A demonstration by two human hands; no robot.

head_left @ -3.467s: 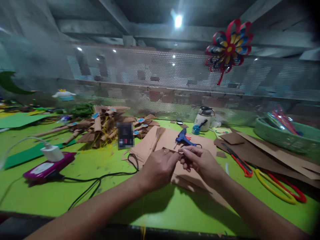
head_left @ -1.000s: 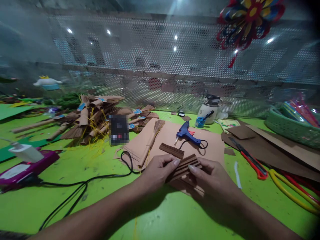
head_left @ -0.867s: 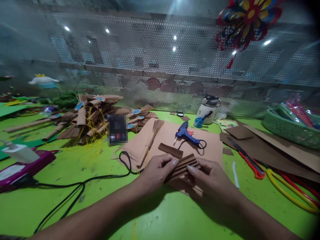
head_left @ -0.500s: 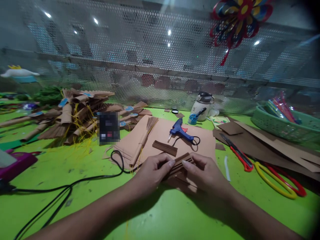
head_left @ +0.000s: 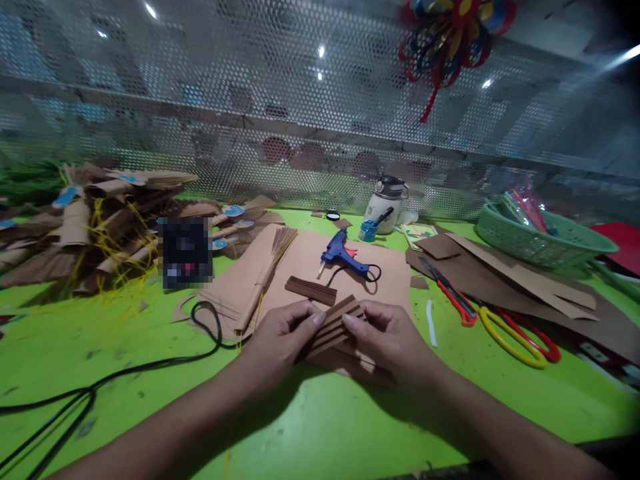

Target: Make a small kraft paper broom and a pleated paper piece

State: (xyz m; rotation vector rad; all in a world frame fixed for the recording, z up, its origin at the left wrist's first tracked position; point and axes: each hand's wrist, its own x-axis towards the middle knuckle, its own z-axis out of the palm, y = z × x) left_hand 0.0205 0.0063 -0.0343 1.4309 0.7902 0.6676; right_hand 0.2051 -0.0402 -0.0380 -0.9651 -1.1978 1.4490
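Note:
Between my two hands is a piece of pleated brown paper (head_left: 334, 327), its folds slanting up to the right. My left hand (head_left: 287, 333) pinches its left side, thumb on top. At the right side, my right hand (head_left: 387, 337) grips it with the thumb across the pleats. The fingers beneath are partly hidden. Just beyond lies another folded brown paper strip (head_left: 311, 291) on light brown sheets (head_left: 390, 267). A blue glue gun (head_left: 345, 255) rests on the sheets, nozzle toward me. To its left lies a small paper broom shape (head_left: 265, 283) with a fringed end.
Many fringed paper bundles (head_left: 75, 227) with yellow string are heaped at left. A black cable (head_left: 150, 365) crosses the green table. At right lie red-handled scissors (head_left: 457, 300), yellow-and-red handles (head_left: 515, 343), brown sheets (head_left: 480, 280) and a green basket (head_left: 535, 240). A bottle (head_left: 386, 203) stands behind.
The pleated paper between my hands is spread wider, showing more of its folds. The whole view has swung to the right, so things appear farther left.

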